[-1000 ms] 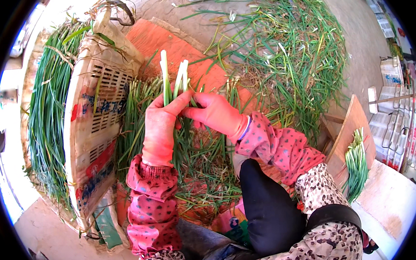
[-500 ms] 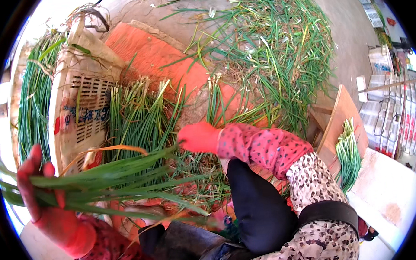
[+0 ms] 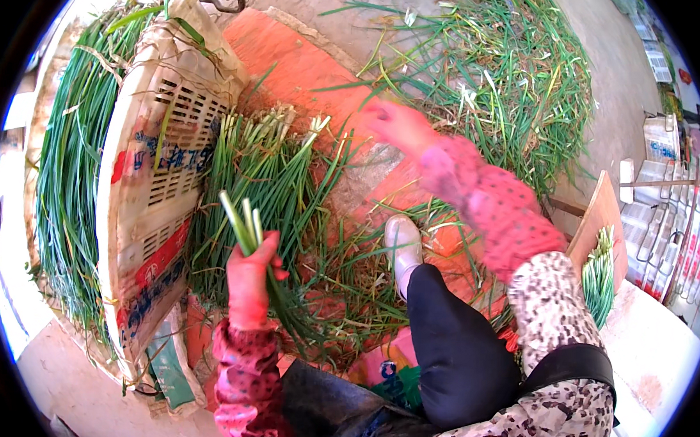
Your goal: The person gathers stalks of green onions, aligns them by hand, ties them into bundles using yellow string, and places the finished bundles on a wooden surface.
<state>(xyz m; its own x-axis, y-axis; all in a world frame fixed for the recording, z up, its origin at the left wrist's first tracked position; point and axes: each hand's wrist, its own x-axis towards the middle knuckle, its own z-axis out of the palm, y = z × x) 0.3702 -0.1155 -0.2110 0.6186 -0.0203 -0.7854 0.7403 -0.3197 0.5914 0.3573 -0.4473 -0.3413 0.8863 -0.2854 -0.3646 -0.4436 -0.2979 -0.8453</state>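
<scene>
My left hand (image 3: 251,281), with red on its glove or skin, is closed around a small bunch of garlic chives (image 3: 245,223). Their pale stem ends point up and their green leaves hang below the fist. Just beyond it, a big heap of garlic chives (image 3: 250,172) leans beside a crate, pale ends facing away from me. My right hand (image 3: 397,127), also red, reaches out over the orange sheet (image 3: 304,64), near the loose leaves. Motion smears its fingers, and I cannot make out anything in them.
The dirty white plastic crate (image 3: 142,188) stands tilted on the left, with more long chives (image 3: 78,168) behind it. A wide pile of loose leaves (image 3: 509,94) covers the floor at far right. Beside my right arm, a small bunch (image 3: 599,278) leans against a wooden board (image 3: 596,215).
My left hand has come inward from the far left, its chives now upright with pale ends up. My right hand has moved forward and right, away from my knee.
</scene>
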